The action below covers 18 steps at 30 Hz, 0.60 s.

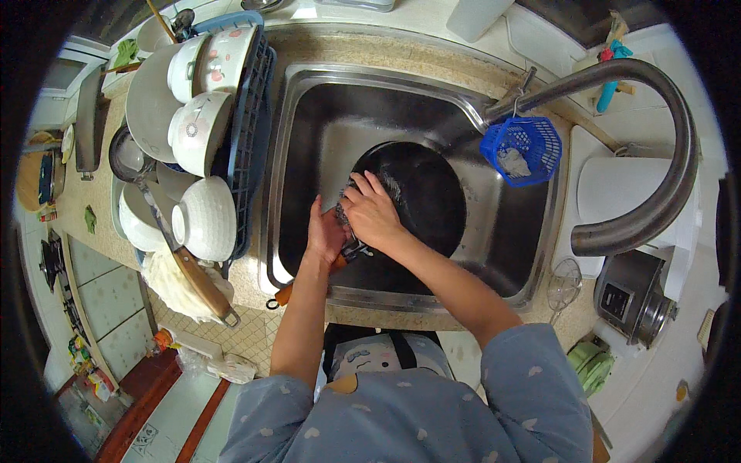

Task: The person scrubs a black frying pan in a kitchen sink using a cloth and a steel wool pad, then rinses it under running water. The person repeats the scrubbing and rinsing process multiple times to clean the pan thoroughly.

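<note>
A black frying pan (434, 202) lies in the steel sink, its wooden handle (283, 295) pointing to the near left over the rim. At the pan's left edge, my right hand (372, 210) presses down on a grey steel-wool scrubber (394, 188), which shows between and beside the fingers. Close by on the left, my left hand (327, 233) steadies the pan where the handle joins it. Its thumb points up, while the other fingers curl in against the pan's edge and are partly hidden.
On the left, a blue dish rack (251, 147) holds several white bowls (207, 218), with a wooden-handled ladle (197, 282) leaning out. A curved faucet (679, 162) arches at the right. A blue basket (522, 152) hangs over the sink (309, 77). A wire strainer (564, 284) lies right.
</note>
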Available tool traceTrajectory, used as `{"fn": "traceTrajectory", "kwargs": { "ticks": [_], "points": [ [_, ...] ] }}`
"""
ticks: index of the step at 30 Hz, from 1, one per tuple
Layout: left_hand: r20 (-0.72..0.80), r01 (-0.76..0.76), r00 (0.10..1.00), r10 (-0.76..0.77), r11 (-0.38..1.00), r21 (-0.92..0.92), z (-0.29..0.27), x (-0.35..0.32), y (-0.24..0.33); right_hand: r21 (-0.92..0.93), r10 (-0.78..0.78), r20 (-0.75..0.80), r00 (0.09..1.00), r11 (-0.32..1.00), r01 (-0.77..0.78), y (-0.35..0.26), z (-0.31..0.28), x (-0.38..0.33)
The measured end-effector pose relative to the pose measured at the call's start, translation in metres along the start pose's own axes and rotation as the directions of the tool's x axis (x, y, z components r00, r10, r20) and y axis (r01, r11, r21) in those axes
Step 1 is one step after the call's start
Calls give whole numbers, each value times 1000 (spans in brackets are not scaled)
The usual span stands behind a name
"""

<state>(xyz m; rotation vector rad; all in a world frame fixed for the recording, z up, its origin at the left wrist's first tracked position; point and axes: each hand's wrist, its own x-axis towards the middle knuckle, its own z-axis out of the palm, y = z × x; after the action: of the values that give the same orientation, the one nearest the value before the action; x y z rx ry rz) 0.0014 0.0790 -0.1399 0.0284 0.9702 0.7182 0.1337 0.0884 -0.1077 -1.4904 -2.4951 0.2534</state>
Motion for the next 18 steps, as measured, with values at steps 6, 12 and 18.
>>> {"fn": "traceTrajectory", "kwargs": {
  "ticks": [6, 12, 18],
  "points": [
    [-171, -12, 984, 50, 976, 218, 8, 2, -9, -53, 19, -44, 999, 998, -22, 33, 7, 25],
    [-92, -170, 978, 185, 974, 153, 2, 12, -29, -34, 512, 349, 785, 844, -535, 125, 14, 58],
    [-97, -214, 965, 244, 944, 251, 3, 14, -31, 68, 823, 449, 347, 356, -932, 202, 39, 10]
  ]
}}
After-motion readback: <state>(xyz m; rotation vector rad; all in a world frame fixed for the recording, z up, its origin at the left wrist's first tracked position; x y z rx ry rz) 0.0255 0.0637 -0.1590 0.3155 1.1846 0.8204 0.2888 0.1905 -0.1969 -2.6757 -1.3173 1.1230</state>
